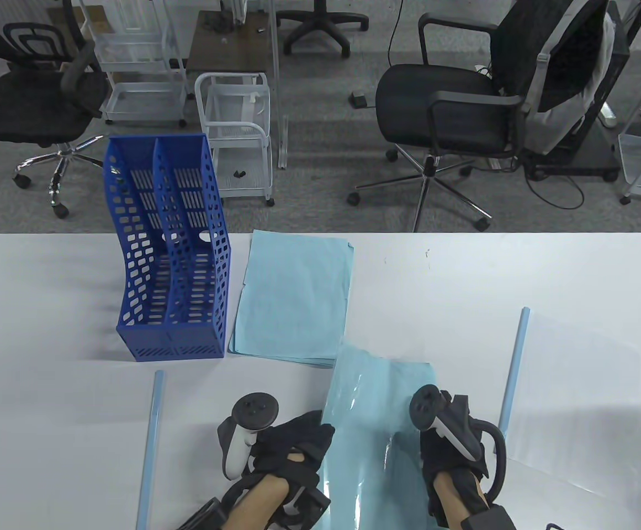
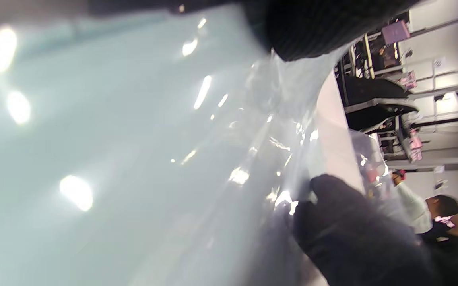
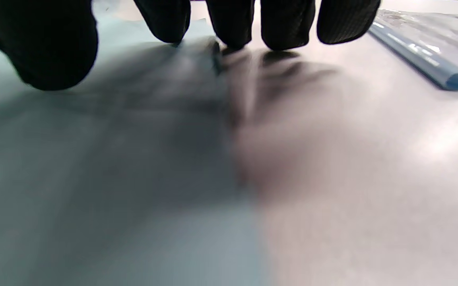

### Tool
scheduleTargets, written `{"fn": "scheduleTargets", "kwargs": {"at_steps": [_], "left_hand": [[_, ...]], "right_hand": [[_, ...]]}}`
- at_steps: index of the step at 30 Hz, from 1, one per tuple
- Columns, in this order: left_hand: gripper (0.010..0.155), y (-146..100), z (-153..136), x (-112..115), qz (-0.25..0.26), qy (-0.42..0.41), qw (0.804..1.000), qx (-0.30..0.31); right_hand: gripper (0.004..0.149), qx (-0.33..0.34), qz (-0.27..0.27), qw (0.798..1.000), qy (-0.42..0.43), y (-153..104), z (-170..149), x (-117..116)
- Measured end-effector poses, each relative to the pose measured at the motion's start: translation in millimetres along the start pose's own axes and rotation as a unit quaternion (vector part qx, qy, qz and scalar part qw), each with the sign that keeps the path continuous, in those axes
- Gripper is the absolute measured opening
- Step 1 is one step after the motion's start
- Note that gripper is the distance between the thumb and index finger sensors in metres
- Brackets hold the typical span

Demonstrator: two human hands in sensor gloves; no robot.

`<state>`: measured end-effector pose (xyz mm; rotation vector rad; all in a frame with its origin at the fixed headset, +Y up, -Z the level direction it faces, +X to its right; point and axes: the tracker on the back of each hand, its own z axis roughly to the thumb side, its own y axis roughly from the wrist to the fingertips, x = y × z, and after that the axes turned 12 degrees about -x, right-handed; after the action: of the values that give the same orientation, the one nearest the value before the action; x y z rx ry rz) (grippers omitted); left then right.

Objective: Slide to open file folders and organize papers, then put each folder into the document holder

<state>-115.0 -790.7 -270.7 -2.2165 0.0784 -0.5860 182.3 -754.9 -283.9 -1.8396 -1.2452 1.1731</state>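
A clear folder (image 1: 372, 408) with light blue paper inside lies at the table's near edge between my hands. My left hand (image 1: 312, 439) is at its left edge. In the left wrist view the clear cover (image 2: 261, 131) is crumpled and lifted under a gloved fingertip (image 2: 308, 28), so this hand pinches it. My right hand (image 1: 450, 452) rests on the folder's right side, its fingertips (image 3: 284, 28) pressing down where the blue paper meets the table. A blue document holder (image 1: 171, 265) stands empty at the back left. A stack of light blue papers (image 1: 292, 298) lies beside it.
A loose blue slide bar (image 1: 152, 441) lies left of my left hand. A second clear folder (image 1: 574, 386) with its blue slide bar (image 1: 513, 364) lies at the right. Office chairs and white carts stand beyond the table's far edge.
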Motion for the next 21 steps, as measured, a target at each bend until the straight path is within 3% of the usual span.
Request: {"fn": "scheduleTargets", "kwargs": {"at_steps": [3,6,9,12,15,16,17,19,21], "left_hand": [[0.048,-12,-3,-25,0.007,-0.024,0.999,0.032],[0.048,-27,-8,-54,0.025,-0.041,0.995,0.082],[0.047,-40,-11,-76,0.035,-0.045,0.987,0.149],[0.047,-49,-15,-83,0.031,-0.059,0.974,0.217],[0.047,-54,-20,-82,0.009,-0.070,0.961,0.269],[0.047,-56,-22,-82,0.005,-0.070,0.955,0.287],[0.047,-58,-22,-82,0.005,-0.070,0.952,0.299],[0.047,-61,-23,-82,0.002,-0.077,0.943,0.323],[0.047,-65,-23,-84,-0.008,-0.092,0.932,0.351]], "right_hand": [[0.071,0.005,-0.034,0.993,0.111,1,-19,18],[0.068,0.022,-0.034,0.965,0.259,1,-39,31],[0.077,0.109,0.057,0.915,0.385,4,-37,26],[0.094,0.160,0.159,0.871,0.436,2,-21,13],[0.095,0.198,0.194,0.831,0.483,-4,-6,6],[0.089,0.211,0.192,0.806,0.519,-8,-1,5],[0.079,0.214,0.186,0.793,0.539,-11,1,6],[0.049,0.229,0.143,0.754,0.598,-23,8,10],[0.041,0.257,0.101,0.729,0.627,-38,12,18]]}}
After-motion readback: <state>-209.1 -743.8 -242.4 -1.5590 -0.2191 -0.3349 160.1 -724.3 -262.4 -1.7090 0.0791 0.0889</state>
